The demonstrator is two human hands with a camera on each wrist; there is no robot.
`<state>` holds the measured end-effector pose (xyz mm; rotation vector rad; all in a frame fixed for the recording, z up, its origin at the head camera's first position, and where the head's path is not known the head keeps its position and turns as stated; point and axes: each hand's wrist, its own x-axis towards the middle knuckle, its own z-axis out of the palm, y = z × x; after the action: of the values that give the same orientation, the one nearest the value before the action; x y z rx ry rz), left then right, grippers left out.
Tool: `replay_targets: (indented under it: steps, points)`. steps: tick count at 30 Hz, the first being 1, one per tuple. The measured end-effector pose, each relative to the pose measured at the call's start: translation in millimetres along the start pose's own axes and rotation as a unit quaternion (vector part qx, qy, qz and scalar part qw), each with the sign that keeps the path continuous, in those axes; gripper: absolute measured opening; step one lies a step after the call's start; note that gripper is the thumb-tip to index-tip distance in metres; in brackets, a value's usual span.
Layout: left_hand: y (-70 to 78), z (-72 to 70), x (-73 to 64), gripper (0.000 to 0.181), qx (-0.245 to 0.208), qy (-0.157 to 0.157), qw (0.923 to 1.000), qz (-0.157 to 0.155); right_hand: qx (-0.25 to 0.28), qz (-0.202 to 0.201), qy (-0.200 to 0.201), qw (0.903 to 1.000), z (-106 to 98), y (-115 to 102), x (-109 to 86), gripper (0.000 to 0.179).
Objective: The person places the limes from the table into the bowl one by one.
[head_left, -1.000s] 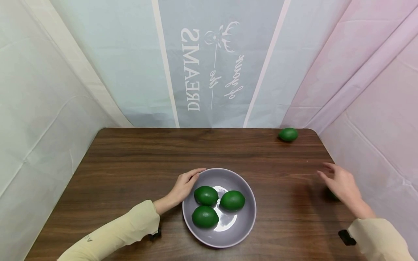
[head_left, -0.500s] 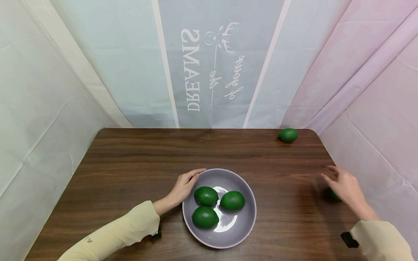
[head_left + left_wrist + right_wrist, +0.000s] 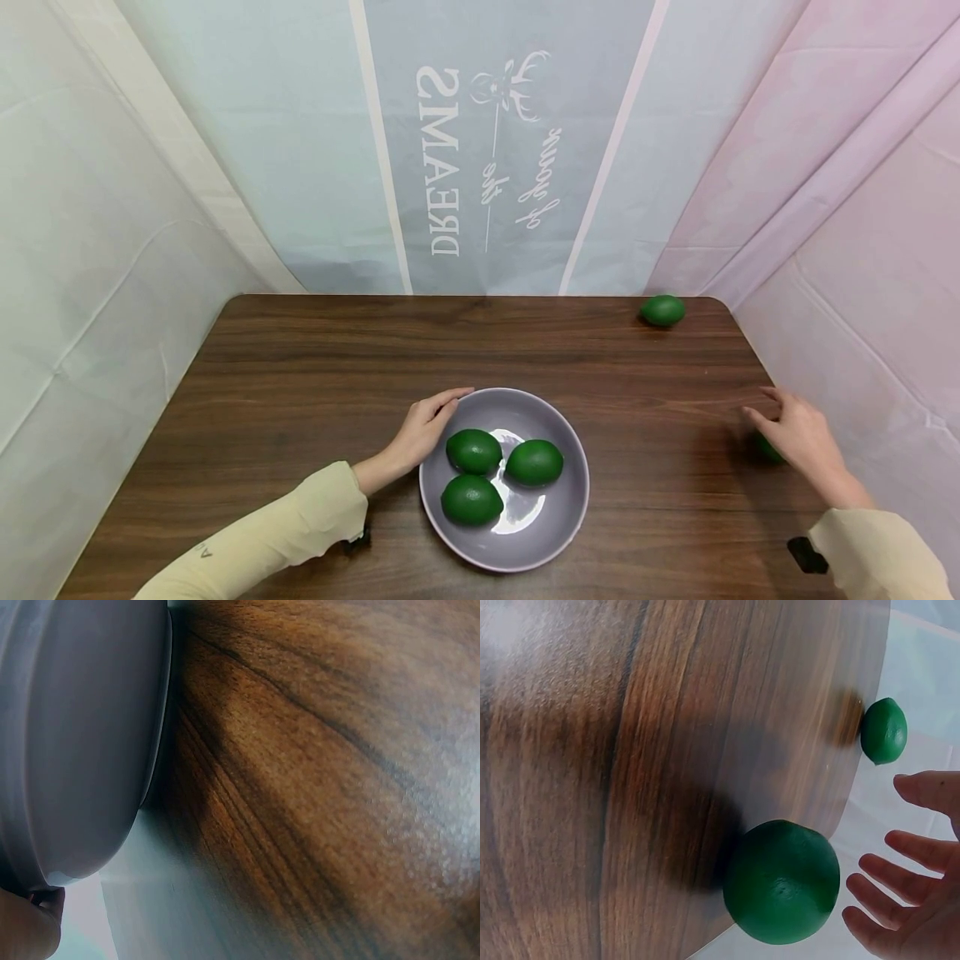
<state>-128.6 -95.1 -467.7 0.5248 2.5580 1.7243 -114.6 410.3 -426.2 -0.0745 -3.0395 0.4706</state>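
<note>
A grey-purple bowl (image 3: 558, 525) stands near the front middle of the table, with three green limes (image 3: 534, 462) in it. My left hand (image 3: 422, 429) holds the bowl's left rim; in the left wrist view a fingertip (image 3: 30, 926) shows just under the rim. At the right my right hand (image 3: 804, 433) hovers over another lime (image 3: 770, 448), which it partly hides in the head view. In the right wrist view the fingers are spread and apart from this lime (image 3: 781, 883), with nothing held.
One more lime (image 3: 663, 310) lies at the back right corner of the brown wooden table (image 3: 330, 358). A printed cloth (image 3: 495, 167) hangs behind the table, and pale cloth walls (image 3: 885, 275) close in both sides.
My right hand has shifted slightly to the right and toward me, lower over the lime, more of which now shows. My left hand and the bowl have stayed in place.
</note>
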Motion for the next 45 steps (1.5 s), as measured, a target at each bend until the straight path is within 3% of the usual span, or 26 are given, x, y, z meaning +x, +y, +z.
replay_targets:
  steps: [15,29,34,45]
  points:
    - [-0.8,0.5,-0.1,0.027,0.007,0.003,1.0,0.004,-0.001,0.024,-0.024,0.9994,2.4,10.8,-3.1,0.064]
    - [-1.3,0.3,0.6,0.027,0.008,0.004,1.0,0.003,-0.014,0.037,-0.017,0.9991,4.9,18.6,-4.6,0.064]
    - [-2.2,0.4,0.9,0.027,0.009,0.002,0.9999,0.004,-0.025,0.044,-0.017,0.9986,6.2,22.1,-5.3,0.071]
    - [-0.5,-0.3,-0.1,0.028,0.008,-0.001,1.0,0.004,-0.014,0.107,-0.047,0.9931,6.9,26.7,-6.1,0.085]
